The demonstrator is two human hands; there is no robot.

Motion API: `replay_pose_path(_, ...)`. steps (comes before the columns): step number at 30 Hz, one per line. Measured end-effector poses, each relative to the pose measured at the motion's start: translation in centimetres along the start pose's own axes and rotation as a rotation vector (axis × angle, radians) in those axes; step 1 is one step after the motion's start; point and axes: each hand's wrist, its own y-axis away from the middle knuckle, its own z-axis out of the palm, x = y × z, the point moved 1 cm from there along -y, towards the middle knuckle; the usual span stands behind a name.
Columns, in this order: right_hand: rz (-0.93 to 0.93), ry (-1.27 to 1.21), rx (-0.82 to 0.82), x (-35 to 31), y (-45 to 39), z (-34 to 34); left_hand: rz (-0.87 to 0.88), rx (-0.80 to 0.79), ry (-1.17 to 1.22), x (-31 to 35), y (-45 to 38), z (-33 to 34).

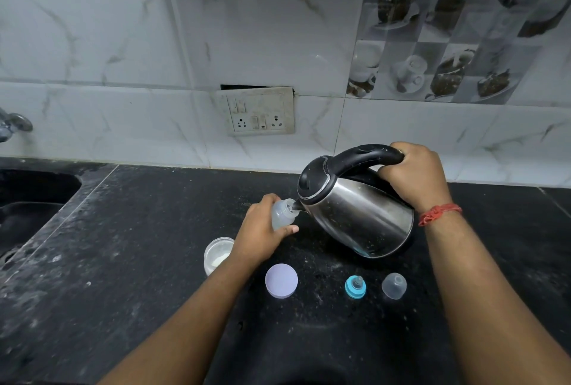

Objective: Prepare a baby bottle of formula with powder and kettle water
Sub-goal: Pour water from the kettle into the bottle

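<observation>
Near the middle of the dark surface (154, 230), left hand (259, 236) fingers wrap the tilted bottle (282, 214) while right hand (414, 174) fingers clench the handle of the kettle (355, 214), spout at the bottle's mouth.

Light is cool, even and fairly dim, with soft glare on the glossy wall tiles (262, 29) and streaked reflections on the steel kettle (358, 217). The black counter (154, 230) swallows detail — shadows there are barely separable. Wide-angle distortion bends the edges, and the corners look soft.
</observation>
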Motion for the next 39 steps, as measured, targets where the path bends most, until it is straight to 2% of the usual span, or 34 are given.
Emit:
replay_pose_path(7,0.130,-0.151,-0.019,1.9,0.0,0.6,-0.015,0.005,0.044,-0.2,-0.4,0.4)
replay_pose_path(12,0.257,-0.404,-0.034,3.9,0.6,1.8,-0.059,0.007,0.118,-0.2,-0.3,0.4)
replay_pose_path(19,0.395,-0.604,0.018,6.5,1.0,4.7,-0.121,0.037,0.223,-0.3,-0.8,1.0)
replay_pose_path(39,0.576,-0.804,-0.023,10.6,-2.5,14.6,-0.211,0.065,0.233,-3.2,-2.7,1.8)
